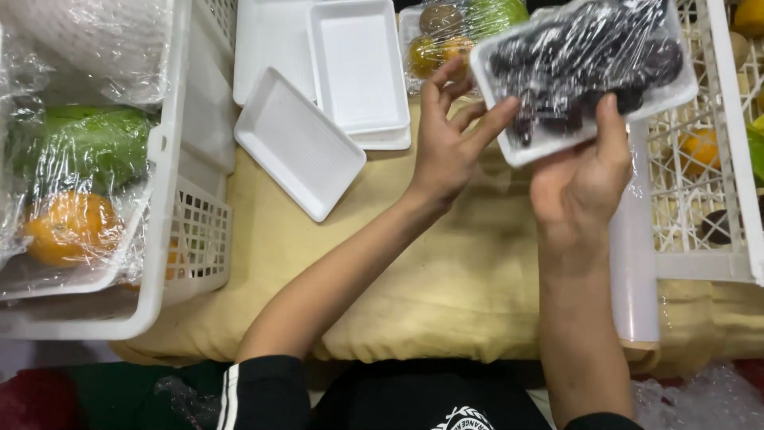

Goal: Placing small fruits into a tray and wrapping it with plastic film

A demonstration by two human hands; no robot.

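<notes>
A white foam tray of dark grapes (585, 68), sealed under clear film, is tilted in the air above the cloth-covered table (414, 271). My right hand (585, 179) grips its near edge from below, thumb on the rim. At the tray's left corner sits my left hand (450, 135), fingers spread, fingertips touching the film. Both forearms reach up from the bottom of the view.
Empty white foam trays (298, 143) (358, 68) lie at the table's back. A wrapped tray of mixed fruit (446, 36) sits behind my left hand. White crates stand left (171, 199) and right (716, 159), both with fruit. A roll of cling film (634, 263) lies by the right crate.
</notes>
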